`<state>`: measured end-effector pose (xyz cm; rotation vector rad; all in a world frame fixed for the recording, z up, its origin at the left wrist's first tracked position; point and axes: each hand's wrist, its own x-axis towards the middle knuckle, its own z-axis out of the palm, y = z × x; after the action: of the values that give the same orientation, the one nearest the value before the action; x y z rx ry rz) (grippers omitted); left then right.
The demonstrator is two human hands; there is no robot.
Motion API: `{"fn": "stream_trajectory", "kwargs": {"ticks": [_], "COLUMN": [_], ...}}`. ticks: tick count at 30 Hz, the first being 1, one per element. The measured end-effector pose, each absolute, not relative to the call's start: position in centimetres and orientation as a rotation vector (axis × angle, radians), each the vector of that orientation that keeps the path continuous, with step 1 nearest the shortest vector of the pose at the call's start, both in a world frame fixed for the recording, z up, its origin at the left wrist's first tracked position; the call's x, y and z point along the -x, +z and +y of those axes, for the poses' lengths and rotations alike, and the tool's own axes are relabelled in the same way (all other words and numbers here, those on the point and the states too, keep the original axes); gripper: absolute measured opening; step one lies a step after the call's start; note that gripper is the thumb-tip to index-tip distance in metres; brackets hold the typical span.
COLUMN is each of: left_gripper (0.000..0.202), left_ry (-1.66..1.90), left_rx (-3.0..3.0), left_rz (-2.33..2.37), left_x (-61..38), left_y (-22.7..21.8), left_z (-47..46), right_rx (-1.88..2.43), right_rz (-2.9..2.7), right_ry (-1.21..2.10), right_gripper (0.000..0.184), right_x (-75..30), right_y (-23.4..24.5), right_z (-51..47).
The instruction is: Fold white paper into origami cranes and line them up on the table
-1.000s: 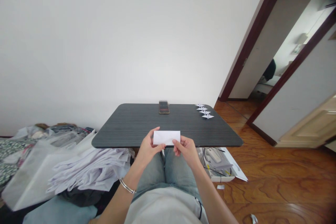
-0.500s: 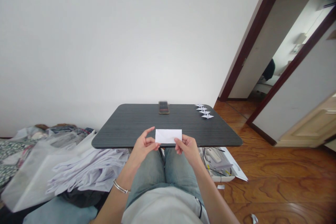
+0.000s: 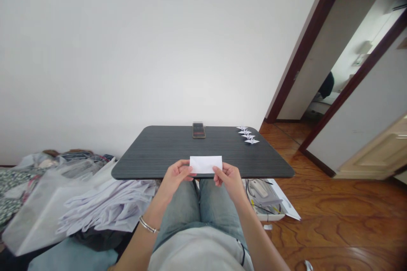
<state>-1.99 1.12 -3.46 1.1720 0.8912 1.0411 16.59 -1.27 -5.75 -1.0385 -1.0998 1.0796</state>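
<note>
A white folded sheet of paper (image 3: 205,164), a flat rectangle, is held up over the table's front edge. My left hand (image 3: 176,174) pinches its left end between thumb and fingers. At the other end, my right hand (image 3: 229,175) grips the paper with the thumb on top and the fingers curled behind. Several white paper cranes (image 3: 249,136) stand in a slanting row at the table's far right corner.
The dark table (image 3: 152,152) is in front of me, with a phone (image 3: 199,130) propped at its back edge. White cloth (image 3: 108,207) and bags are heaped at left. Under the table's right side is a white bin (image 3: 270,217) with cables and papers.
The raised left fingers have come down and closed on the paper's left end. The paper has shifted very slightly to the right, still in my right hand.
</note>
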Motion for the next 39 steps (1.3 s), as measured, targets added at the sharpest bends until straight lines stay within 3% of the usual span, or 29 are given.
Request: {"fn": "stream_trajectory", "kwargs": {"ticks": [10, 39], "left_gripper": [0.026, 0.028], "left_ry": [1.085, 1.115], "left_rx": [-1.437, -1.417], "left_rz": [0.904, 0.925], "left_x": [0.1, 1.0], "left_y": [-3.7, -3.1], "left_z": [0.6, 0.7], "right_rx": [1.023, 1.011], "right_rz": [-1.184, -1.193], "right_ry": [1.156, 1.194], "right_gripper": [0.026, 0.027], "right_x": [-15.5, -17.9], "right_y": [-6.3, -5.8], "right_z": [-1.6, -1.7]}}
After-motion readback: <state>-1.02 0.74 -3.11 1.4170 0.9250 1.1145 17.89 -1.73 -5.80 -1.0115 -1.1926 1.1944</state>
